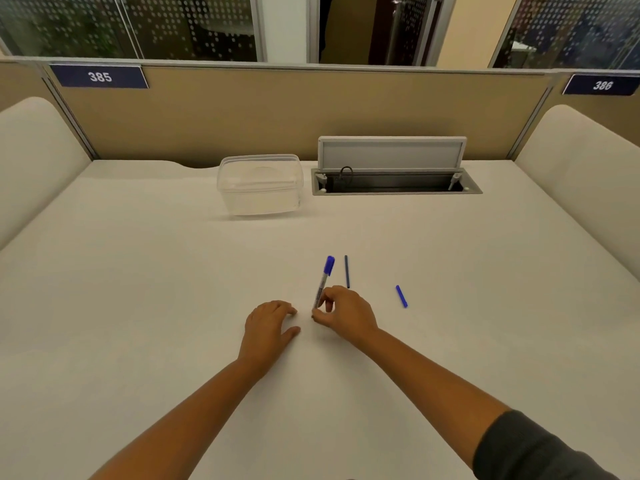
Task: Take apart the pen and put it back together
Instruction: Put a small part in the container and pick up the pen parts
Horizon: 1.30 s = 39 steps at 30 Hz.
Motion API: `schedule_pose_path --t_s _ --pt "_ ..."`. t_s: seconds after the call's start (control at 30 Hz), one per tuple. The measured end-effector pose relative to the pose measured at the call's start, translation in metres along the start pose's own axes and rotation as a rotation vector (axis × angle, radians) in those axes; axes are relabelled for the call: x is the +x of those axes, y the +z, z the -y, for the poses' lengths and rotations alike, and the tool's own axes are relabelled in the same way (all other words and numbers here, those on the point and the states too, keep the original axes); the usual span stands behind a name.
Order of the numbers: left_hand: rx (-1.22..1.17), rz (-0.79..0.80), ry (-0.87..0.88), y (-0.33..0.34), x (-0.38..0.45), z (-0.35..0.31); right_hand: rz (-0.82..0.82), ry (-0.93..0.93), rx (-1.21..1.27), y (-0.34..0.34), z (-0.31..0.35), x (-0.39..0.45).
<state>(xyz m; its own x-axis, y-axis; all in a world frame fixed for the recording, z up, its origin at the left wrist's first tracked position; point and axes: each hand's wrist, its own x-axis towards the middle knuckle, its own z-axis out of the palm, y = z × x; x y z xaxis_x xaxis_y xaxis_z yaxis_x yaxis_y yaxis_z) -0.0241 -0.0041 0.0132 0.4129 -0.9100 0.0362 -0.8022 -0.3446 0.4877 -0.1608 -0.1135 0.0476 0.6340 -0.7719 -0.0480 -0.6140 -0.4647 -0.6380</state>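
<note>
Pinching the near end of the pen barrel point(322, 285) with the right hand point(343, 311), blue cap end pointing far, probably readying it for reassembly. Resting the left hand point(270, 322) flat, loosely spread and empty on the desk point(138, 271) just left. Leaving the dark refill point(346, 271) just right of the barrel and the small blue piece point(401, 296) farther right, within reach.
</note>
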Motion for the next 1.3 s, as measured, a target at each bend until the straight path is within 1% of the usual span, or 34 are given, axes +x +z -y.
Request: schedule_pose_path --t_s 0.1,0.27,0.47,0.67,0.83,0.9,1.07,1.2,1.3 --pt "-0.001 -0.005 -0.009 0.0 0.002 -0.003 -0.04 -0.011 0.051 -0.005 0.006 0.002" --pt "-0.036 -0.019 -0.014 0.004 0.006 -0.016 -0.047 -0.007 0.074 -0.011 0.006 0.006" --pt "-0.09 -0.156 -0.007 0.001 0.018 -0.031 -0.046 0.02 0.163 -0.019 0.002 0.006" --pt "-0.046 -0.107 0.038 -0.002 0.028 -0.034 -0.121 0.082 0.28 -0.033 -0.002 0.006" --pt "0.082 -0.075 0.048 -0.02 0.043 -0.017 -0.168 0.216 0.439 -0.046 -0.02 0.012" --pt "0.152 -0.078 0.045 -0.034 0.057 -0.01 -0.17 0.231 0.432 -0.049 -0.027 0.012" --pt "0.314 -0.18 0.071 -0.077 0.109 -0.003 -0.145 0.246 0.403 -0.045 -0.034 0.011" --pt "0.591 -0.104 0.142 -0.115 0.166 -0.001 -0.128 0.258 0.365 -0.043 -0.038 0.015" --pt "0.724 -0.131 0.149 -0.136 0.207 -0.001 -0.121 0.28 0.303 -0.045 -0.042 0.02"
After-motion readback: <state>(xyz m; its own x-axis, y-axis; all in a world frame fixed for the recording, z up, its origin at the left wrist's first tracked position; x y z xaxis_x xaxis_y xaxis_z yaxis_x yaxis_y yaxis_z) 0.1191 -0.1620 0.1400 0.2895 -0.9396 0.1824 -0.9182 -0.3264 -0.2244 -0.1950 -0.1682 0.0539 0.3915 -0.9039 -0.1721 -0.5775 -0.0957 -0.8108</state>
